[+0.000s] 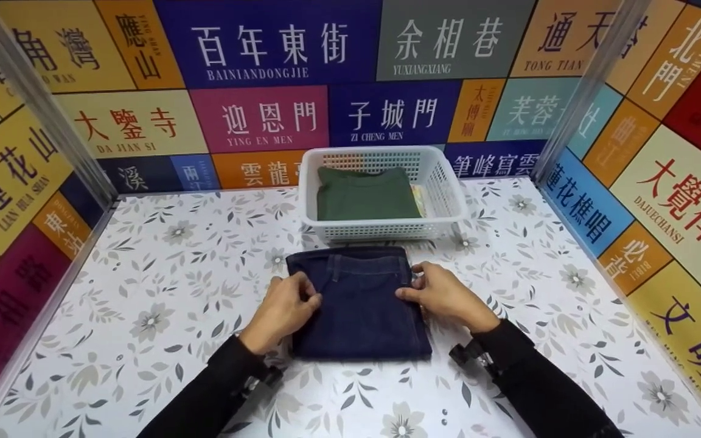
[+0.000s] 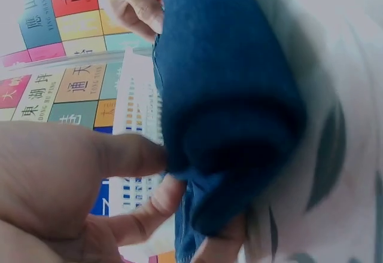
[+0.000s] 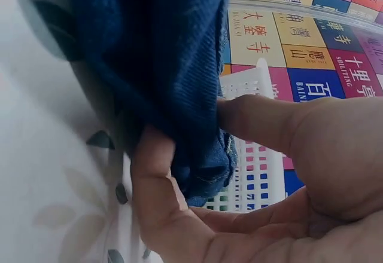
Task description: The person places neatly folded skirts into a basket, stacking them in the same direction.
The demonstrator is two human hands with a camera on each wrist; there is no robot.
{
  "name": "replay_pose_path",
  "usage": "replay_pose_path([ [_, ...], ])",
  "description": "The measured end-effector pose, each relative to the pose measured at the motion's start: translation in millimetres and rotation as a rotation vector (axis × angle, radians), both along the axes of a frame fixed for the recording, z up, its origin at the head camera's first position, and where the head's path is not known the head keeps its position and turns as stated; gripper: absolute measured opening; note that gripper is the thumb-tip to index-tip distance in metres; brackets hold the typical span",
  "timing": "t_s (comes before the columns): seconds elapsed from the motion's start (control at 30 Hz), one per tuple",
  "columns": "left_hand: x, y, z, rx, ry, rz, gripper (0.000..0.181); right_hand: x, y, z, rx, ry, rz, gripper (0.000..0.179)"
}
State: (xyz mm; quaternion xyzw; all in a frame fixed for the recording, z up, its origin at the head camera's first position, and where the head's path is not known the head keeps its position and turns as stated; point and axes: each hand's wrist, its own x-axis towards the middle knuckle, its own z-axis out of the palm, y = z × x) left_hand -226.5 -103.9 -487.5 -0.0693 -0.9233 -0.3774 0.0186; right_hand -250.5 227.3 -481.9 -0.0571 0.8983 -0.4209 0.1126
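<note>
A pair of dark blue jeans, folded into a compact bundle with the waistband and belt loops at the far end, lies on the table. On its left edge, my left hand pinches the denim between thumb and fingers. My right hand grips the opposite edge near the waistband. In the left wrist view, the thumb lies on top of the jeans and a fingertip reaches beneath them. The right wrist view has the jeans between the thumb and a finger tucked under the fold.
Just beyond the jeans stands a white plastic basket holding a folded dark green garment and something yellowish beside it. A floral-patterned cloth covers the table. Panels with colourful signs enclose the back and both sides.
</note>
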Motion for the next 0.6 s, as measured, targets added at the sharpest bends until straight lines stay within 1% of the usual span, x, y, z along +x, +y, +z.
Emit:
replay_pose_path([
  [0.07, -0.1, -1.4, 0.2, 0.019, -0.015, -0.011, 0.014, -2.3, -2, -0.7, -0.03, -0.035, -0.002, 0.075],
  [0.13, 0.1, -2.4, -0.2, 0.038, -0.024, -0.023, 0.02, -3.2, -2, -2.2, -0.099, -0.086, -0.002, 0.072],
  [0.23, -0.7, -2.4, -1.6, 0.067, -0.054, -0.041, 0.034, -3.9, -1, -4.8, -0.259, -0.187, 0.01, 0.071],
  [0.33, -2.4, -2.5, -2.6, 0.122, -0.081, -0.081, 0.05, -4.3, 2, -6.3, -0.393, -0.245, 0.044, 0.075],
  [0.4, -4.0, -2.9, -4.1, 0.166, -0.099, -0.116, 0.061, -4.0, 5, -6.9, -0.432, -0.247, 0.092, 0.081],
  [0.5, -5.7, -4.7, -7.0, 0.236, -0.111, -0.179, 0.075, -2.7, 11, -6.7, -0.451, -0.221, 0.158, 0.093],
  [0.6, -6.3, -7.0, -11.3, 0.278, -0.095, -0.237, 0.082, -0.6, 16, -6.9, -0.442, -0.187, 0.185, 0.104],
])
